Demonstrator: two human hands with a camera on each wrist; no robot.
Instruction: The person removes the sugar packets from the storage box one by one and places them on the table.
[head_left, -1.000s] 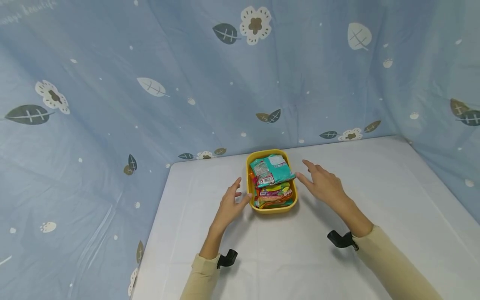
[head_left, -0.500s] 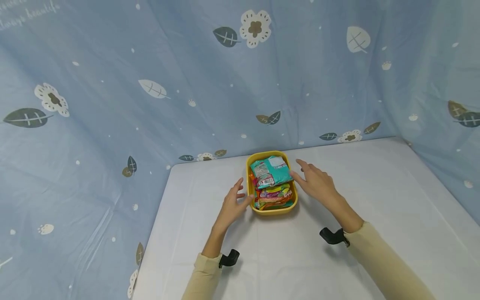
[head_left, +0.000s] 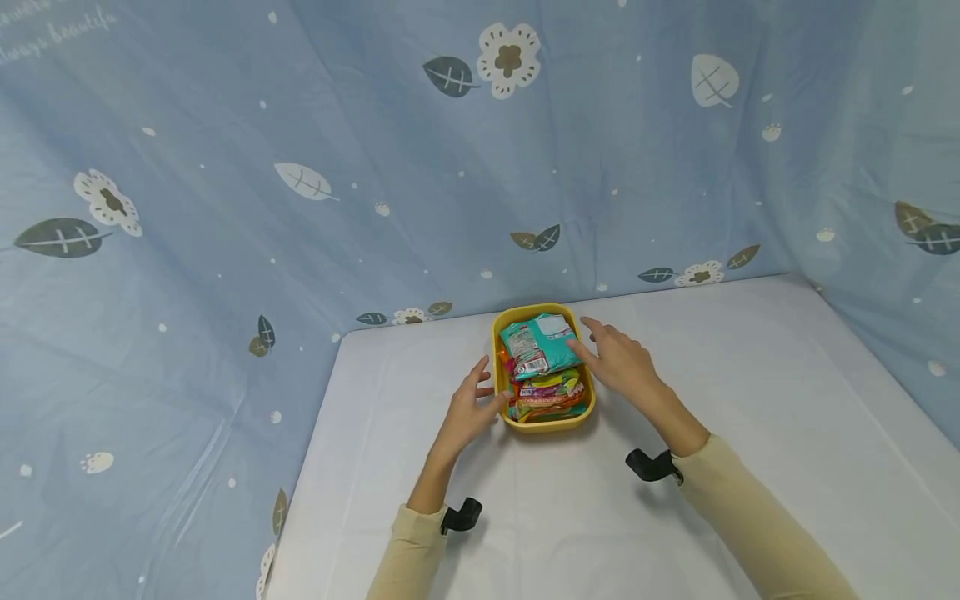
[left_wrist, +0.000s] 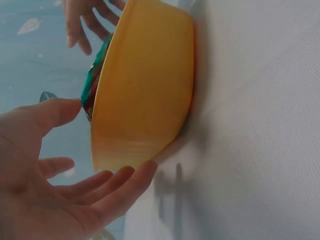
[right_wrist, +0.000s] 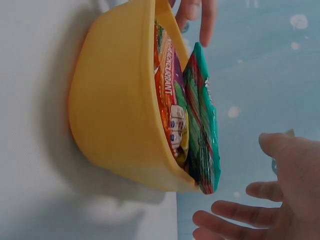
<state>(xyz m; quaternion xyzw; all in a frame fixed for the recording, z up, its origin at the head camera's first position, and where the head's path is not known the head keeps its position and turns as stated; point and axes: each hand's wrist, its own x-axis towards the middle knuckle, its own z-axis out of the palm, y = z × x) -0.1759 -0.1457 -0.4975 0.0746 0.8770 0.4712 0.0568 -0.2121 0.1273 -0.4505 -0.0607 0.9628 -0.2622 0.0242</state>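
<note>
White table [head_left: 562, 508]: left hand [head_left: 459, 421], right hand [head_left: 624, 364] flank yellow tub [left_wrist: 145, 85], fingers [right_wrist: 245, 213] spread.

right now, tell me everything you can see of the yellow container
The yellow container is a smooth, rounded oblong tub, plastic by its look, with a rim around its open top and walls narrowing toward the base. It sits upright on a white cloth, holding a teal packet on top and a multicoloured packet nearer the person. The left hand and right hand flank it without gripping; the right stands apart in its wrist view; whether the left touches it, I cannot tell.
</note>
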